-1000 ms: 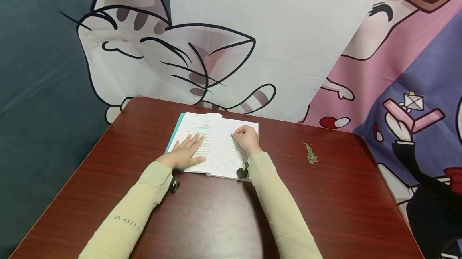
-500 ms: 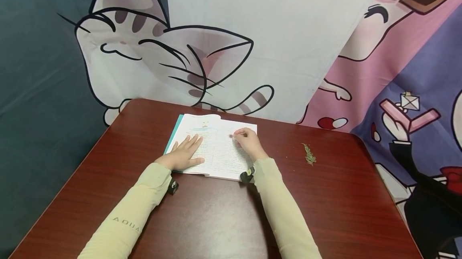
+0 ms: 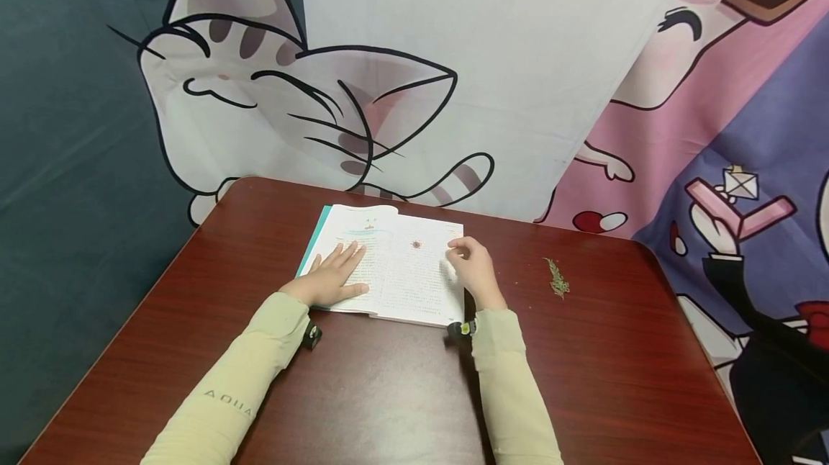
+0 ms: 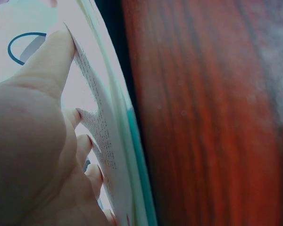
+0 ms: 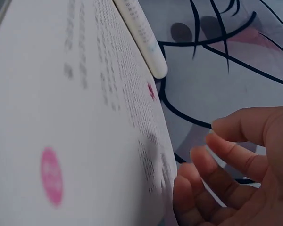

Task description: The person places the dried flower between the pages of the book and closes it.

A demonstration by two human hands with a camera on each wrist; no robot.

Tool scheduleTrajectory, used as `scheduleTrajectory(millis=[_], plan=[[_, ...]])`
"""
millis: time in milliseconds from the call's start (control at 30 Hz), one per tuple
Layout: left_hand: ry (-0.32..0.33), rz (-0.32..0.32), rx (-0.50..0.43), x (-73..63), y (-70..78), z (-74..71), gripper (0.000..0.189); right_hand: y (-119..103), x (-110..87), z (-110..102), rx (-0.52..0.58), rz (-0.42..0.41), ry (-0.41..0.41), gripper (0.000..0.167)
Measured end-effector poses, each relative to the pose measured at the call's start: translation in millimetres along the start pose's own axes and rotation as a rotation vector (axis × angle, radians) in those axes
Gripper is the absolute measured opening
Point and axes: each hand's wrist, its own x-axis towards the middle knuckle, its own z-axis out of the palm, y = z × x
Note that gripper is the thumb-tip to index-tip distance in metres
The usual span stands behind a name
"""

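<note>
An open book [image 3: 414, 285] with a teal cover edge lies on the table. My left hand [image 3: 329, 276] rests flat on its left page, fingers spread; the left wrist view shows the fingertips [image 4: 87, 141] on the printed paper. On the right page sits a small dark-red flower [image 3: 417, 244], seen edge-on as a reddish spot in the right wrist view. Over the right edge of that page is my right hand [image 3: 475, 269], to the right of the flower. Its fingers [image 5: 226, 183] are loosely bent, with nothing between them and the thumb.
A green leafy sprig [image 3: 557, 278] lies on the brown table [image 3: 363, 393], right of the book. Behind the table hangs a cloth [image 3: 531, 55] printed with cartoon figures. A dark shape [image 3: 777, 386] stands beyond the table's right edge.
My right hand has let go of the small flower and moved right, toward the page's edge, leaving the flower on the page. My left hand has stayed in place.
</note>
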Motion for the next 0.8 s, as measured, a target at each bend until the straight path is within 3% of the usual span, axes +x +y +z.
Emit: scheduleTrajectory(millis=[167,433,800], plan=[[0.0,-0.003,0.012,-1.0,0.4,-0.3,0.085,6,-6.9,-7,-0.061,0.065,0.042,0.033],[0.0,-0.023,0.031,0.7,1.2,-0.3,0.083,15,-10.7,-9,-0.102,0.159,-0.036,0.061],[0.0,-0.021,0.013,-0.4,1.8,-0.2,0.083,12,-12.9,-9,-0.095,0.155,-0.103,0.06]])
